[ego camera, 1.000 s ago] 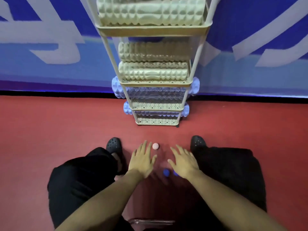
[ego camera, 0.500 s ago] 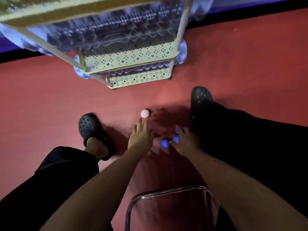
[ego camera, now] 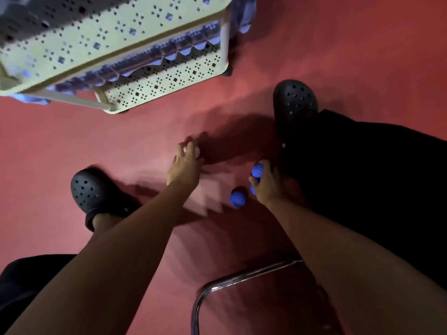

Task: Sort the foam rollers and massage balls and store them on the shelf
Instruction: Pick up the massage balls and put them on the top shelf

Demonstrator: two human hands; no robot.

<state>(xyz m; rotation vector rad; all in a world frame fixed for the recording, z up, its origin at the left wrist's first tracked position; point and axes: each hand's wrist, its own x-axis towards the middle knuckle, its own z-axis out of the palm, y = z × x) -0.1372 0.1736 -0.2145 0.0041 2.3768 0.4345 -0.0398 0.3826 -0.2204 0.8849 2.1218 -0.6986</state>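
Note:
My left hand [ego camera: 183, 165] curls its fingers round a small white spiky massage ball [ego camera: 196, 152] on the red floor. My right hand [ego camera: 267, 183] grips a blue spiky ball [ego camera: 257, 169], and a sliver of blue shows under its thumb. Another blue spiky ball [ego camera: 238, 197] lies loose on the floor just left of that hand. The cream perforated shelf [ego camera: 169, 81] stands at the upper left, with blue foam rollers [ego camera: 183, 48] lying on its lower tiers.
My feet in black clogs stand on either side, the left one [ego camera: 89, 189] and the right one [ego camera: 295, 100]. A chrome chair frame [ego camera: 229, 281] curves along the bottom centre. Red floor [ego camera: 350, 56] stretches to the right of the shelf.
The view has dropped closer to the floor. My left hand has reached forward and closed round the white ball. My right hand has closed on a blue ball.

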